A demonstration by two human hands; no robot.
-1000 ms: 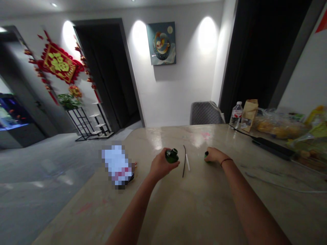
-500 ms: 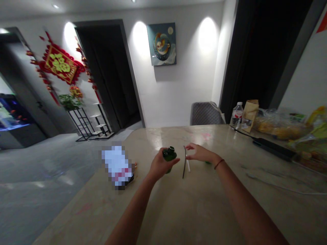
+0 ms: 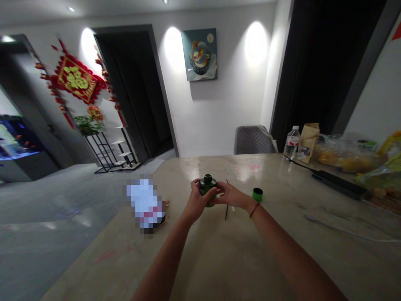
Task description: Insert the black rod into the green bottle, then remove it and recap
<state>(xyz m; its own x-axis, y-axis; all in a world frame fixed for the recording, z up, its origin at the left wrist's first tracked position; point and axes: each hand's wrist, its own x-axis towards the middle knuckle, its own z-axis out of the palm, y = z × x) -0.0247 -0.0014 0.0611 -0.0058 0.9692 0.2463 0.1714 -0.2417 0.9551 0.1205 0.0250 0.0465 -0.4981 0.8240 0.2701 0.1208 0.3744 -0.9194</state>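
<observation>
My left hand (image 3: 196,201) grips a dark green bottle (image 3: 207,190), which stands upright with its neck up and no cap on it. My right hand (image 3: 228,195) reaches across, its fingertips on the bottle's side. To the right of that hand, a green cap with a black top (image 3: 257,194) stands on the table. A thin black strip (image 3: 226,213) lies under my right hand, partly hidden by it. The white stick seen beside it earlier is mostly hidden.
A pixelated white object (image 3: 144,204) lies at the table's left edge, beyond which is the floor. At the far right stand a water bottle (image 3: 292,142), a paper bag (image 3: 308,143), plastic food bags (image 3: 346,159) and a long black device (image 3: 338,184). A grey chair (image 3: 253,140) stands behind the table.
My right hand has moved left from the cap, over the black strip, onto the bottle. The cap now stands uncovered on the table. The bottle has turned more upright in my left hand.
</observation>
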